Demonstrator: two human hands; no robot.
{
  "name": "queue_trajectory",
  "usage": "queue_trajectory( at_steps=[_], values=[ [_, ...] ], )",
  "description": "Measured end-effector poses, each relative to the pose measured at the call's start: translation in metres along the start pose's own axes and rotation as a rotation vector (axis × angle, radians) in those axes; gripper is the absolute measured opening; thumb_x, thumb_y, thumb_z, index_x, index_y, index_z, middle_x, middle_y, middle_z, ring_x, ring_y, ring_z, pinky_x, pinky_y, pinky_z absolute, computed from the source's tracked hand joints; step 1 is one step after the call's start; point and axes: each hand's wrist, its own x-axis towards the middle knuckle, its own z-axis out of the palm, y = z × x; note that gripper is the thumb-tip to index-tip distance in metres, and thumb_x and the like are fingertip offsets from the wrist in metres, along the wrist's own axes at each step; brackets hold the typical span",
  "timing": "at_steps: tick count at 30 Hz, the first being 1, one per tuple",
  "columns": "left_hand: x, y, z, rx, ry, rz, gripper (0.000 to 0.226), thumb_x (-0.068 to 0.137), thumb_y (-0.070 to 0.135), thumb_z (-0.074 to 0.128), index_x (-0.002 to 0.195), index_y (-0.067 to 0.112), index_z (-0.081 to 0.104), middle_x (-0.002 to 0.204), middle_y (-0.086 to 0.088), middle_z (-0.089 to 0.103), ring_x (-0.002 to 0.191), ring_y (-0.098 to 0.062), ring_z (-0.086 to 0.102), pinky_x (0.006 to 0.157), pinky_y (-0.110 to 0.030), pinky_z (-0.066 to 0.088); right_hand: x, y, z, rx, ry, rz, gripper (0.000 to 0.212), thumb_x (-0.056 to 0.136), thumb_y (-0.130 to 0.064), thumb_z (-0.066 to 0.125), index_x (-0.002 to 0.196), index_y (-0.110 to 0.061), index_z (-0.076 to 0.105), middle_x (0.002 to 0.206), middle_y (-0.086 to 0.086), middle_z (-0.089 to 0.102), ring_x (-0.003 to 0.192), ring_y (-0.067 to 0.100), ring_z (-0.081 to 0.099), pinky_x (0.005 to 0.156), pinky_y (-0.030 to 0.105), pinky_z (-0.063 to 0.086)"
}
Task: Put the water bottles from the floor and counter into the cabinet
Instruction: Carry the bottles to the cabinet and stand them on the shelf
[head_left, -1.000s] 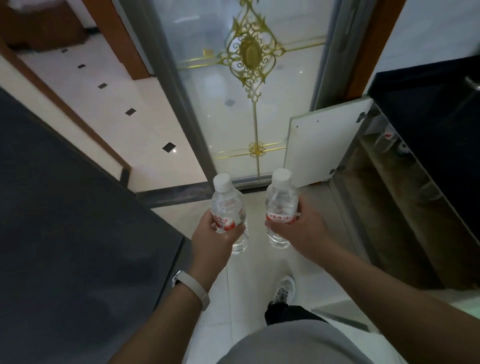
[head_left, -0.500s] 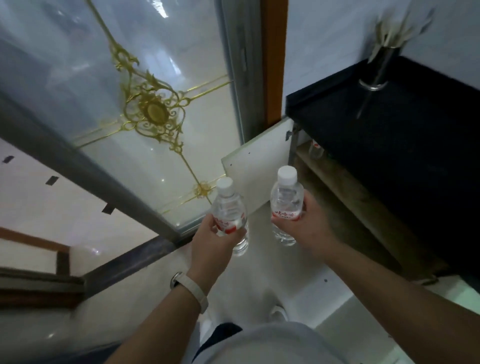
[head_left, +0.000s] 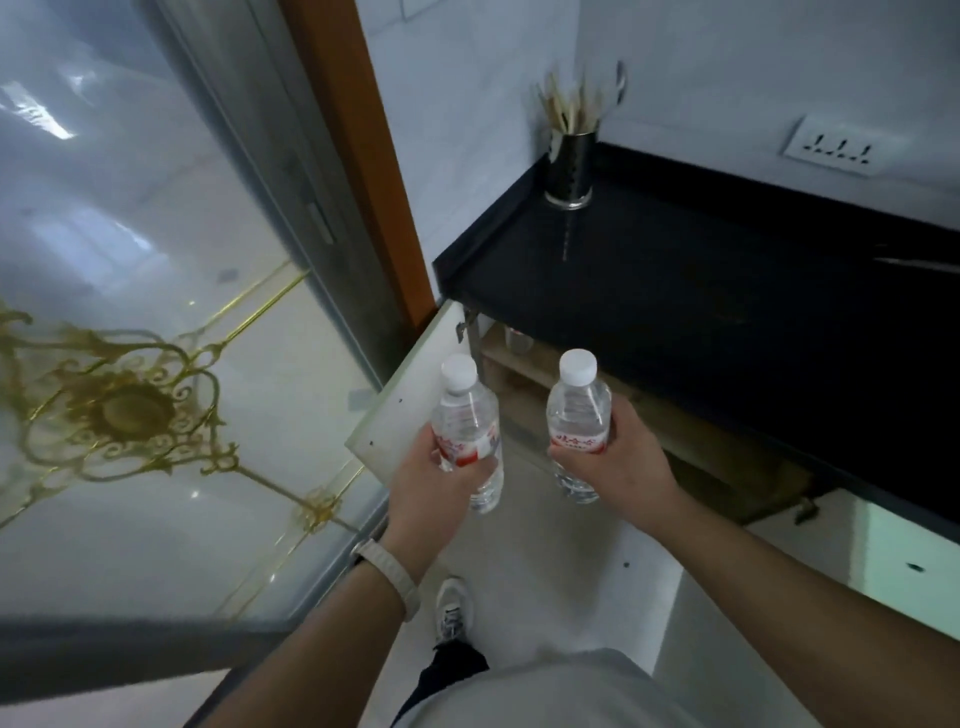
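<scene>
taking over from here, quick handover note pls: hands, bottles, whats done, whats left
Left hand: grips the left bottle, upright, cap on.
Right hand: grips the right bottle, upright, cap on.
Both bottles are held in the air in front of the cabinet under the black counter; the cabinet door is open.
Done: two bottles in hand, door open.
Left: set both inside the cabinet. No other bottles in view on the counter or floor.

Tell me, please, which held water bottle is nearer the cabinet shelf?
The right bottle, in the right hand, beside the shelf; the left bottle, in the left hand, is by the open door.
</scene>
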Motion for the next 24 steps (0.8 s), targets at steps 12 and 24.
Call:
queue_trajectory(
  at_steps=[12, 24],
  values=[
    [0.123, -0.034, -0.040, 0.014, -0.195, 0.025, 0.049, 0.073, 0.037, 0.087, 0.115, 0.036, 0.062, 0.104, 0.012, 0.072, 0.097, -0.010, 0.069, 0.092, -0.044, 0.057, 0.038, -0.041, 0.065, -0.031, 0.206, 0.177, 0.061, 0.067, -0.036, 0.087, 0.116, -0.034, 0.052, 0.098, -0.012, 0.068, 0.088, 0.005, 0.067, 0.077, 0.027, 0.055],
    [0.150, -0.051, 0.006, 0.158, -0.284, -0.083, 0.056, 0.077, 0.025, 0.085, 0.126, 0.028, 0.060, 0.103, 0.018, 0.068, 0.089, 0.006, 0.062, 0.066, -0.008, 0.043, 0.064, 0.013, 0.062, 0.020, 0.241, 0.328, 0.056, 0.070, -0.034, 0.087, 0.112, -0.038, 0.050, 0.094, -0.017, 0.066, 0.083, -0.002, 0.064, 0.062, 0.012, 0.046]
  ],
)
